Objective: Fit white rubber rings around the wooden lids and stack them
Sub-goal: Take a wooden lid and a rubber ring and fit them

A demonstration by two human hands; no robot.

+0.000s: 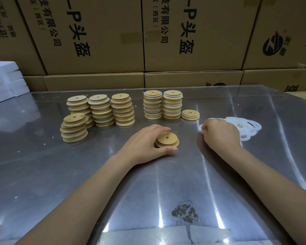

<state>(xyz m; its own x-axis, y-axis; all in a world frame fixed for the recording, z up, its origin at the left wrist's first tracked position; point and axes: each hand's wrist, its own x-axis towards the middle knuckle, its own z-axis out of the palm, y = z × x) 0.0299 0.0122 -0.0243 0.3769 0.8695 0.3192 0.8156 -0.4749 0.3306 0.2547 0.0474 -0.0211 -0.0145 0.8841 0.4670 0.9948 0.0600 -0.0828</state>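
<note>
Wooden lids without rings (97,112) stacked in four piles far left on metal table (60,174). Left hand (145,144) curled round single bare lid (167,139) lying flat mid-table, fingers behind, thumb in front. Two tall stacks of ringed lids (162,105) behind, one more ringed lid (190,115) just beside them. Right hand (219,135) pinching edge of white rubber ring (200,128) from loose heap of rings (245,128) on table. Cardboard boxes (184,36) along back.
</note>
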